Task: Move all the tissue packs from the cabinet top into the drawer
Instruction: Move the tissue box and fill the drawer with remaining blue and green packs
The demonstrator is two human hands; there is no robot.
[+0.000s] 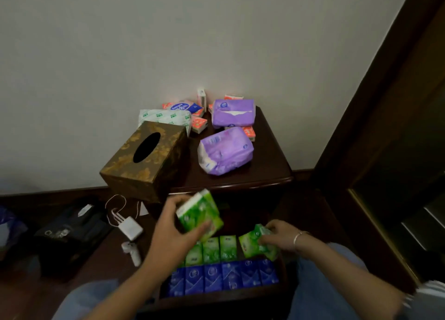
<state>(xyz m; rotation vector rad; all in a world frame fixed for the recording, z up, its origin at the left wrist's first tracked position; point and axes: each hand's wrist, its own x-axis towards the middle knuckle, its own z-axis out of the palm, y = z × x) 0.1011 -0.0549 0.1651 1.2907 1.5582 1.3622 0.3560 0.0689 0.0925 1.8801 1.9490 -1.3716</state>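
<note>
Over the open drawer [216,299], my left grip [166,228] is wrapped round a green bundle [201,213] of pocket packs. It holds the bundle tilted and clear of everything below. Judgement: the bundle is kept aloft to wait its turn while the row beneath is put in order.

My right grip [280,238] pinches a single green pack [258,244] at the right end of the green row [212,247]. The pack leans and does not match the upright ones beside it. I judge it is meant for the gap at that end. I cannot tell whether its lower edge touches the drawer floor.

Drawer contents: the green row stands behind and the blue row [224,278] just in front, both upright and edge to edge. That packing presumably saves room.

Outstanding on the cabinet top [269,165]:
- two purple packs [233,114] [225,151];
- a white-and-green pack [163,117];
- a blue-labelled pack [184,106];
- several small orange packs [199,124], some partly under the purple ones.

A brown-and-gold tissue box [144,156] sits at the near left corner, overhanging the edge. I do not count it as a pack.

Assessment: the task is partway done. The purple packs look soft and bulky, and fitting them behind the rows may prove tight.
</note>
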